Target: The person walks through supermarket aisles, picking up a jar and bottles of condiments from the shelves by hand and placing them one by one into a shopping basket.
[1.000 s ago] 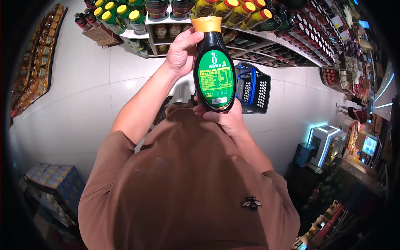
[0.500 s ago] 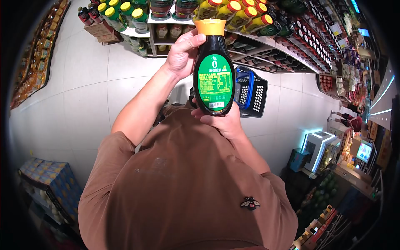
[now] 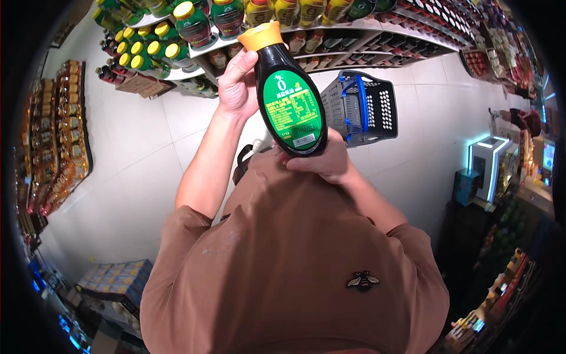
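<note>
The left hand (image 3: 237, 88) grips a dark bottle (image 3: 293, 112), orange cap (image 3: 260, 37) above its thumb (image 3: 250, 58); the right hand (image 3: 327, 160) cups the base (image 3: 306, 151), a basket (image 3: 377, 109) beyond its fingers (image 3: 285, 157).

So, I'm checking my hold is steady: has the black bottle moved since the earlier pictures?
Yes: against the basket, the black bottle sits farther left in view, with more of the basket showing, though the view turned too.

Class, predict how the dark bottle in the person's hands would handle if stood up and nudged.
The bottle probably feels fairly stiff: its outline shows no dent where the left hand and right hand hold it. Its glossy surface might be slippery. Being tall and narrowing towards the bottom, it could tip easily.
</note>
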Demonstrator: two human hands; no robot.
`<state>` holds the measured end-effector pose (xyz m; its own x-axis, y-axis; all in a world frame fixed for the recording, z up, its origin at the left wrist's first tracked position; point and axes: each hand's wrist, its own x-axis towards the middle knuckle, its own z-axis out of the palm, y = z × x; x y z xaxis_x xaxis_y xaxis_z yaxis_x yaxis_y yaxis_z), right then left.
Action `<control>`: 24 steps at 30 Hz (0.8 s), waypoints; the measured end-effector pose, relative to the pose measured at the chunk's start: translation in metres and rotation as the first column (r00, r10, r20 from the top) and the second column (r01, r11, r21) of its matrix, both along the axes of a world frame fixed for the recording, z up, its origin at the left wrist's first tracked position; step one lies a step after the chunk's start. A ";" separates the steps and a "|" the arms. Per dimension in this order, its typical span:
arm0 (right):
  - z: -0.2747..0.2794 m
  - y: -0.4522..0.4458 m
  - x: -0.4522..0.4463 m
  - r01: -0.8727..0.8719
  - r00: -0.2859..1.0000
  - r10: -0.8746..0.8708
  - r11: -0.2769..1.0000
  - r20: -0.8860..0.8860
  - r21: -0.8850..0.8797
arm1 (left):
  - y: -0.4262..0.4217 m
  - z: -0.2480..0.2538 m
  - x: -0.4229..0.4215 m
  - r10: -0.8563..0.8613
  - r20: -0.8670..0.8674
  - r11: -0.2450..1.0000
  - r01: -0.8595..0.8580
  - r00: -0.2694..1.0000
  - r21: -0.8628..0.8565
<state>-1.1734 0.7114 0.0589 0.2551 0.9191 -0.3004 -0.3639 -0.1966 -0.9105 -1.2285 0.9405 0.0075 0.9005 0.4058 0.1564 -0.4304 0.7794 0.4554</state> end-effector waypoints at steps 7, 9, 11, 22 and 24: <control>0.012 0.004 0.004 0.154 0.969 -0.151 0.988 0.194 0.002 | -0.008 0.029 0.000 0.009 -0.040 0.999 -0.007 0.999 0.052; 0.005 0.003 0.004 0.222 0.827 -0.187 0.975 0.530 -0.002 | -0.008 0.026 -0.001 0.006 -0.064 0.998 -0.002 0.998 0.063; 0.003 0.003 0.003 0.249 0.613 -0.226 0.965 0.757 0.086 | -0.011 0.020 -0.002 0.001 -0.069 0.999 0.002 0.998 0.033; -0.016 0.006 0.003 0.192 0.252 -0.431 0.900 0.866 0.391 | -0.012 0.020 0.003 0.062 0.137 0.998 -0.061 0.989 -0.012; -0.016 0.003 0.005 0.193 0.262 -0.410 0.909 0.874 0.369 | -0.015 0.023 0.004 0.074 0.099 0.997 -0.073 0.992 -0.015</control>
